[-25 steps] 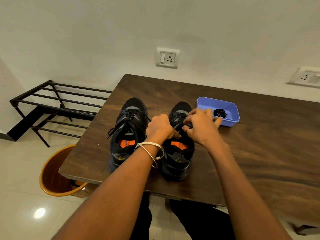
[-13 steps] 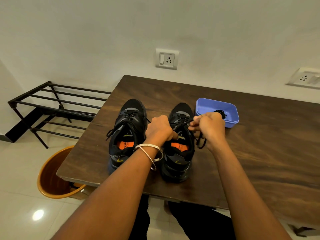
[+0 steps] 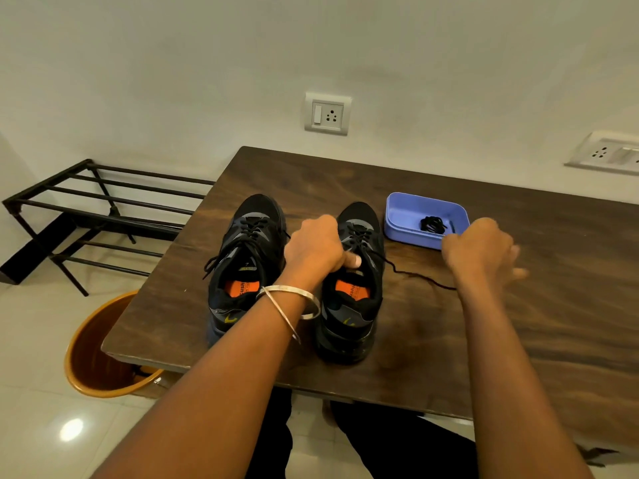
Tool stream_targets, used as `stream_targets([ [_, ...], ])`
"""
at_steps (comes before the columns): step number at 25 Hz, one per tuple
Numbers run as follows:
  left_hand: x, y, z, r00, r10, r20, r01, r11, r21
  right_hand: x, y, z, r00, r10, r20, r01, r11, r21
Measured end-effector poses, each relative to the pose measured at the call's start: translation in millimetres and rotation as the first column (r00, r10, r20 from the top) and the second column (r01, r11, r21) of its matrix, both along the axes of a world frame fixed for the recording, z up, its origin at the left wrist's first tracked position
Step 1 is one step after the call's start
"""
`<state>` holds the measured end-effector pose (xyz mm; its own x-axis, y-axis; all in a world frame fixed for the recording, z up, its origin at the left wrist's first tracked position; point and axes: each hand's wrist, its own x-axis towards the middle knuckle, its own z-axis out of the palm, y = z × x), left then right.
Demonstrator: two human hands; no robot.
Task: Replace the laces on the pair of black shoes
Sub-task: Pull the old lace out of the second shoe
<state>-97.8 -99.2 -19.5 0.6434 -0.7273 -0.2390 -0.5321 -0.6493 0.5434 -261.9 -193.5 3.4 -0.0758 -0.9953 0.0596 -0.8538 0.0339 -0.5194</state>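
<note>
Two black shoes with orange insoles stand side by side on the brown wooden table [image 3: 518,340]. The left shoe [image 3: 242,267] is laced. My left hand [image 3: 318,247], with a metal bangle on the wrist, grips the tongue of the right shoe [image 3: 349,305]. A loose black lace [image 3: 415,274] trails from that shoe across the table and passes under my right wrist. My right hand [image 3: 480,254] hovers right of the shoe, blurred, fingers spread, with no lace seen in it. A coiled black lace [image 3: 434,224] lies in the blue tray [image 3: 401,216].
An orange bin [image 3: 90,344] stands on the floor under the table's left corner. A black metal shoe rack [image 3: 103,216] sits against the wall on the left. Wall sockets [image 3: 327,113] are behind the table. My legs are under the near edge.
My right hand has swung right, away from the right shoe, drawing the lace out; the lace now lies slack on the table. My left hand has stayed on the shoe.
</note>
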Motion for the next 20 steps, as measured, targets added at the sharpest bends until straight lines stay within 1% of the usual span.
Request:
stream_targets([
  [1, -1.0, -2.5, 0.6, 1.000, 0.004, 0.017, -0.002, 0.994, -0.108, -2.4, 2.3, 3.3, 0.989, 0.022, -0.144, -0.032, 0.998, -0.062],
  [2, -3.3, -5.0, 0.6, 0.999, -0.009, 0.037, 0.016, 0.980, -0.197, -2.5, 2.9, 5.6, 0.977, 0.090, -0.195, -0.106, 0.992, -0.074],
  [3, -6.2, -7.2, 0.1, 0.997, -0.044, 0.066, 0.059, 0.968, -0.243, 0.4, 4.9, 8.5, 0.965, 0.213, -0.150, -0.222, 0.974, -0.045],
  [4, -8.9, -10.4, -1.8, 0.990, -0.095, 0.104, 0.117, 0.964, -0.239, 5.4, 7.5, 8.3, 0.927, 0.372, -0.043, -0.370, 0.928, 0.038],
  [5, -10.8, -12.7, -4.8, 0.979, -0.146, 0.143, 0.173, 0.964, -0.200, 14.4, 13.3, 7.0, 0.857, 0.510, 0.068, -0.514, 0.842, 0.162],
  [6, -11.7, -15.1, -7.8, 0.967, -0.183, 0.178, 0.211, 0.966, -0.151, 24.2, 19.5, 2.8, 0.790, 0.601, 0.118, -0.608, 0.746, 0.272],
  [7, -11.5, -17.3, -9.6, 0.958, -0.199, 0.205, 0.226, 0.967, -0.115, 33.9, 25.5, -3.5, 0.741, 0.665, 0.089, -0.648, 0.675, 0.354],
  [8, -10.3, -18.2, -10.3, 0.954, -0.201, 0.221, 0.227, 0.969, -0.098, 42.3, 30.6, -10.2, 0.709, 0.705, 0.004, -0.651, 0.652, 0.390],
  [10, -8.2, -16.8, -10.4, 0.958, -0.189, 0.217, 0.215, 0.971, -0.103, 52.4, 35.7, -24.4, 0.666, 0.720, -0.197, -0.639, 0.686, 0.347],
  [11, -7.9, -15.1, -10.9, 0.962, -0.181, 0.204, 0.206, 0.972, -0.112, 53.6, 36.6, -28.4, 0.665, 0.704, -0.249, -0.636, 0.709, 0.305],
  [12, -8.1, -14.6, -11.5, 0.966, -0.172, 0.193, 0.197, 0.973, -0.119, 52.7, 34.3, -30.9, 0.686, 0.683, -0.251, -0.624, 0.729, 0.281],
  [13, -9.9, -14.4, -11.7, 0.968, -0.161, 0.190, 0.187, 0.975, -0.124, 50.1, 31.1, -31.4, 0.710, 0.668, -0.221, -0.614, 0.742, 0.271],
  [15, -14.2, -15.7, -11.6, 0.964, -0.133, 0.228, 0.163, 0.980, -0.117, 45.5, 25.2, -29.7, 0.720, 0.675, -0.164, -0.619, 0.731, 0.288],
  [17, -21.2, -18.1, -12.6, 0.942, -0.114, 0.315, 0.150, 0.984, -0.091, 41.5, 20.1, -28.8, 0.703, 0.698, -0.136, -0.640, 0.704, 0.307],
  [20, -30.8, -17.6, -16.3, 0.866, -0.129, 0.484, 0.174, 0.984, -0.049, 37.8, 18.0, -29.0, 0.678, 0.731, -0.078, -0.682, 0.665, 0.305],
])
